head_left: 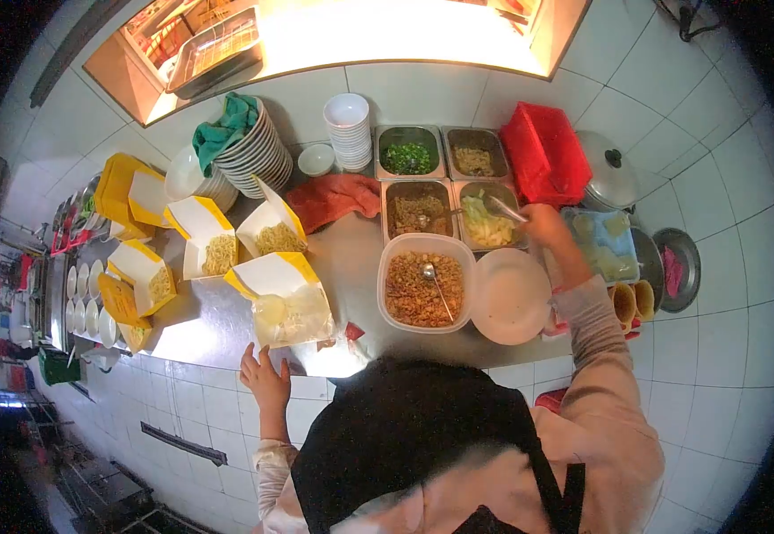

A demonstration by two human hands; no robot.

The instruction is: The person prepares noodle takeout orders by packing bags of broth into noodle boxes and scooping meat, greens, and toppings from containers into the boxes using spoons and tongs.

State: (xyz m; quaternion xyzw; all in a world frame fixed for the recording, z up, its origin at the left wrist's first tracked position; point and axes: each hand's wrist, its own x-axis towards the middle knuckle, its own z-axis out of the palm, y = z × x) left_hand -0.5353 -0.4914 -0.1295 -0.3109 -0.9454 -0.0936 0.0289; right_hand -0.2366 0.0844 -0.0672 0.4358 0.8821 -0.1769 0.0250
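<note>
My right hand [544, 225] is closed around the handle of a metal utensil [504, 210], apparently tongs, whose lower end reaches into a steel tray of pale green and yellow chopped vegetables [488, 228]. Spread fingers show on my left hand [266, 376], which is at the counter's front edge, just below an open yellow-and-white takeaway box [291, 289]. Clear plastic packets [302, 319] lie in that box. Behind it, two more open boxes hold noodles [220, 254] [278, 238]. A tub of brown minced topping [412, 294] with a spoon stands beside a round white lid [511, 296].
Trays of chopped green onion [408, 158], brown minced filling [412, 214] and another topping [472, 161] adjoin the vegetables. Stacked bowls [255, 153], a red cloth [334, 198] and a red basket [543, 153] line the back. More yellow boxes [124, 198] stand left; a lidded pot [609, 173] is right.
</note>
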